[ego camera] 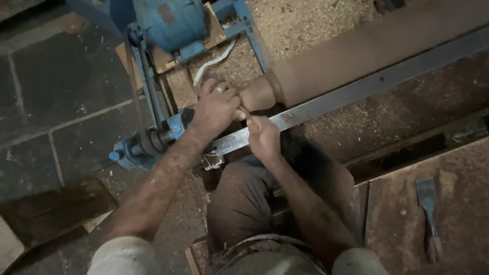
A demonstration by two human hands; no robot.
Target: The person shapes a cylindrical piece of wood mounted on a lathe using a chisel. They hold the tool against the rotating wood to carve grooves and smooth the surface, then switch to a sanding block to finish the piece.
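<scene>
The stone floor [61, 102] is strewn with sawdust [300, 25] near the blue lathe frame [153, 102]. A chisel [428, 214] is laid on the wooden bench [397, 224], near its right edge.

Both arms are stretched forward and bare from the short sleeves. The left hand [216, 108] is placed palm down, the fingers [208, 87] curled over, and a ring is seen on one of them. The right hand [263, 136] is closed in a fist just beside it, wrist bent slightly.

smooth brown wooden spindle [356, 51], dull grey metal tool rest [356, 89], blue painted metal motor [170, 20], sawdust-strewn floor [305, 20]
</scene>
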